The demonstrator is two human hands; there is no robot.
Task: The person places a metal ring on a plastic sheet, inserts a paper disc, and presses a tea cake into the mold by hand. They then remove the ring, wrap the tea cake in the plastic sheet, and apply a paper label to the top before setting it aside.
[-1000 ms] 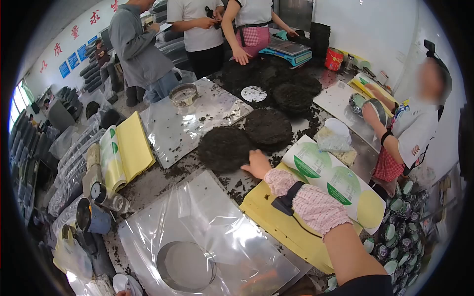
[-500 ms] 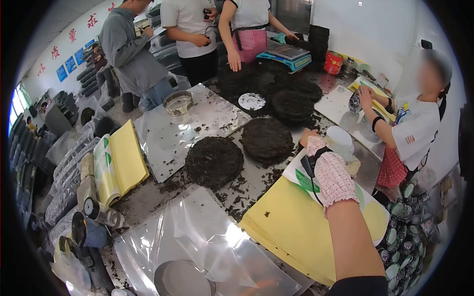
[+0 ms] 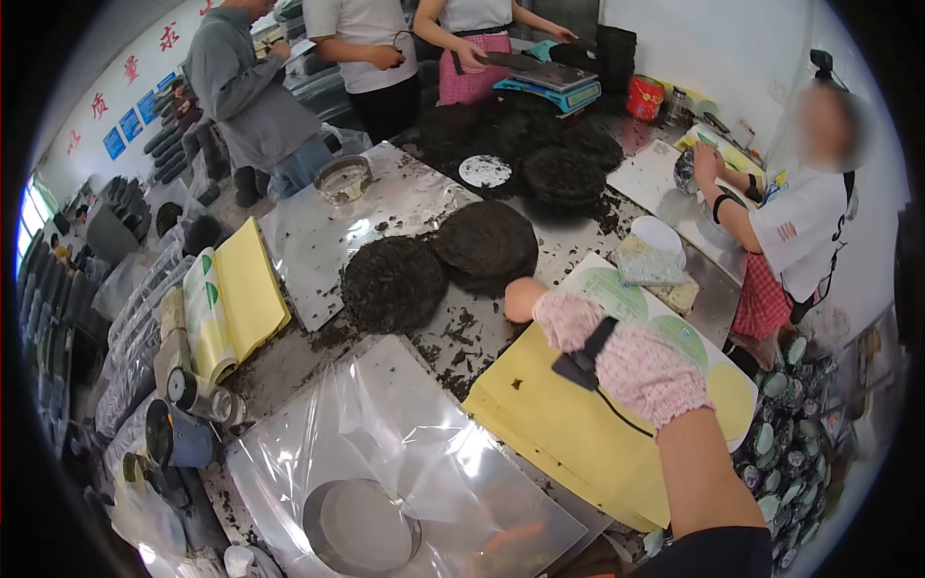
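My right hand (image 3: 525, 301), in a pink patterned sleeve with a black strap at the wrist, is closed at the lower right edge of a round dark cake (image 3: 487, 241) that looks like dried seaweed. Its fingers are mostly hidden at that edge. This cake overlaps a second dark round cake (image 3: 395, 284) on its left. Dark flakes (image 3: 462, 342) lie scattered in front of both. Under my forearm are yellow printed sheets (image 3: 549, 414). My left hand is out of view.
Clear plastic sheeting (image 3: 414, 433) with a metal ring (image 3: 361, 525) lies in front. Another metal ring (image 3: 343, 180) and a white disc (image 3: 485, 170) sit farther back. A scale (image 3: 549, 91) stands behind dark piles. Co-workers (image 3: 805, 217) stand right and at the back.
My right hand has moved left and nearer, to the edge of the right-hand cake. That cake has shifted slightly left, over its neighbour. The whole view has moved a little.
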